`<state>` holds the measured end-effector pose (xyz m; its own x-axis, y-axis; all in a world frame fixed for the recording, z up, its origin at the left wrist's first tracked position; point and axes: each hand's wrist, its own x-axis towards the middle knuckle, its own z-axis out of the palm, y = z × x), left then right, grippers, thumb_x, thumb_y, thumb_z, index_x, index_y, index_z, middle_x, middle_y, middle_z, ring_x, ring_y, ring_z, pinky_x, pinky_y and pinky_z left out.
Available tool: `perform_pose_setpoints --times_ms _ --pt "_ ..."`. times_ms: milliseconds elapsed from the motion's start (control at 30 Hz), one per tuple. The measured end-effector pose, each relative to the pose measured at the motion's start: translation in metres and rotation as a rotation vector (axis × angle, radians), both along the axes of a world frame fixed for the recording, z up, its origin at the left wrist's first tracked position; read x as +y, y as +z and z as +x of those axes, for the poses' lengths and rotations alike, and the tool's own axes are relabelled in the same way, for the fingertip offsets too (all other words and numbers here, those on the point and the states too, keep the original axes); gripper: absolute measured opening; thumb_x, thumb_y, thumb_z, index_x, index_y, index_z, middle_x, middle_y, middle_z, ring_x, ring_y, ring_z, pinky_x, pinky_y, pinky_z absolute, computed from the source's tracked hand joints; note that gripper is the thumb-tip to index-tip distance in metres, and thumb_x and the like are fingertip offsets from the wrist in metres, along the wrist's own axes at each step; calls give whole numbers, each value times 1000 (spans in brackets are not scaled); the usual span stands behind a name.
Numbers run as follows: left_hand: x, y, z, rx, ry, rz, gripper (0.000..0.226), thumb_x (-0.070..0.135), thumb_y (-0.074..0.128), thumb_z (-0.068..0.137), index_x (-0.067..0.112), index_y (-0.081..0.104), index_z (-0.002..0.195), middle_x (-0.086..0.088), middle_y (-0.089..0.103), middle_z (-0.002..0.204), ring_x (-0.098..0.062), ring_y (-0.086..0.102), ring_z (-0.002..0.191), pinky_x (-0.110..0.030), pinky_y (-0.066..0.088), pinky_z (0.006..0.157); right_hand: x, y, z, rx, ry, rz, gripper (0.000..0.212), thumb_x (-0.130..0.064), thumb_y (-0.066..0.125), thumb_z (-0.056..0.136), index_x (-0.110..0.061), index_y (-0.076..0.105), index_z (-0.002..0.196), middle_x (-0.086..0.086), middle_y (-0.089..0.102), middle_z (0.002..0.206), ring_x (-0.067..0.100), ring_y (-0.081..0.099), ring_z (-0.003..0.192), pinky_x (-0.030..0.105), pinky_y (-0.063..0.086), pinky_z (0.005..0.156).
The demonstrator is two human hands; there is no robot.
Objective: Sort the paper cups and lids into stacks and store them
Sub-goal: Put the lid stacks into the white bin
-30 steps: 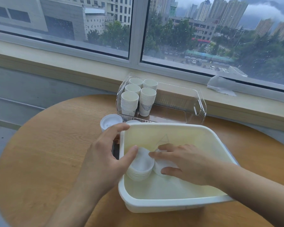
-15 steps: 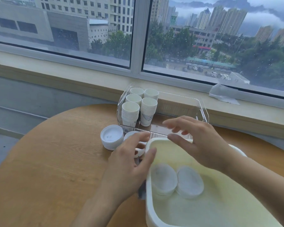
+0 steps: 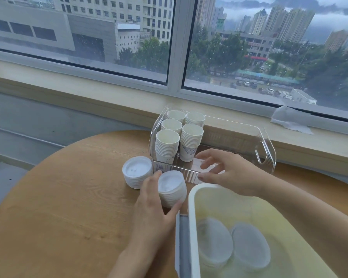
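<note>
Both hands out of the white tub [image 3: 192, 227] now, where a second ago both reach down among the lids in it. Left hand [image 3: 155, 209] on the table [image 3: 58, 207], thumb and fingers curled round the near lid stack [image 3: 171, 188], gripping its ribbed side. Right hand [image 3: 229, 175] spread and holding nothing, fingers relaxed, hovering at the front wall of the clear bin [image 3: 266, 151]. View shifted too: tub lower and to the right, bin and cups nearer the middle.

Meaning for the task, as a judgement: tub work paused with two lid stacks [image 3: 233, 245] left lying in it; attention turned to the stacks outside, probably to carry the gripped one into the bin.

Gripped stack upright, tilted slightly, tops facing up, long axis vertical; just beside a second lid stack [image 3: 137, 171], also upright, standing to its left against the bin's corner. Five cup stacks [image 3: 179, 137] in the bin's left end, mouths up, axes vertical, packed close; the bin's right part free. Lid stacks in the tub side by side, tops up, seemingly leaning; exact tilt hard to tell through the blur.
</note>
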<state>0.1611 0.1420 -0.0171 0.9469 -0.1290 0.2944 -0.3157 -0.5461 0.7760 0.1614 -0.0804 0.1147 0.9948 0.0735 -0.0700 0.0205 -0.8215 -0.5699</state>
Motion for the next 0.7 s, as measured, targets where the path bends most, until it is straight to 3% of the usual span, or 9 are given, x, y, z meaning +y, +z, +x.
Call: perform_pose_setpoints --times_ms 100,200,267,300,367,467,600,700 --pt "-5 -5 2 15 -34 -35 91 57 81 77 31 39 153 10 49 146 -12 54 130 -30 48 103 0 -3 0 6 -13 22 41 -47 77 91 -47 60 128 -18 67 114 -4 71 91 28 60 87" --pt "-11 -2 1 41 -78 -36 94 72 52 71 37 32 155 14 47 146 -10 50 134 -21 38 101 1 -4 0 1 -22 38 39 -45 78 91 -47 61 126 -16 68 113 -3 71 90 31 60 89" --pt "-13 -1 4 73 -102 -64 102 74 44 67 33 31 159 19 43 144 -8 47 138 -19 34 103 1 -4 0 10 -17 51 39 -44 78 91 -46 61 126 -16 68 113 -2 71 89 32 60 89" --pt "-14 -1 5 85 -105 -70 103 74 45 67 31 31 160 20 42 144 -8 46 139 -19 33 105 1 -4 0 12 -15 53 39 -44 78 91 -46 61 126 -16 68 113 -2 71 90 32 60 88" --pt "-14 -3 8 59 -93 -50 100 67 67 71 33 32 159 18 46 147 -9 48 139 -21 36 106 1 -3 0 10 -12 56 41 -44 78 91 -46 60 128 -16 68 114 -2 71 90 31 60 89" --pt "-13 -5 13 -14 -49 -37 103 42 94 71 32 37 156 16 52 146 -7 52 134 -25 43 104 1 0 -2 8 -7 59 43 -48 76 91 -46 59 130 -17 66 116 -3 71 92 29 59 88" --pt "-10 16 10 -69 -38 -107 99 52 87 69 28 42 154 19 55 144 -14 58 129 -31 48 100 5 5 -6 -48 16 55 40 -55 64 97 -44 57 135 -19 66 120 -3 67 100 26 58 87" --pt "-7 34 6 -75 -11 -189 94 58 82 70 37 41 152 18 59 140 -12 59 126 -35 51 97 10 13 -13 -113 32 117 39 -47 60 102 -41 56 140 -19 64 130 -7 64 108 13 53 81"
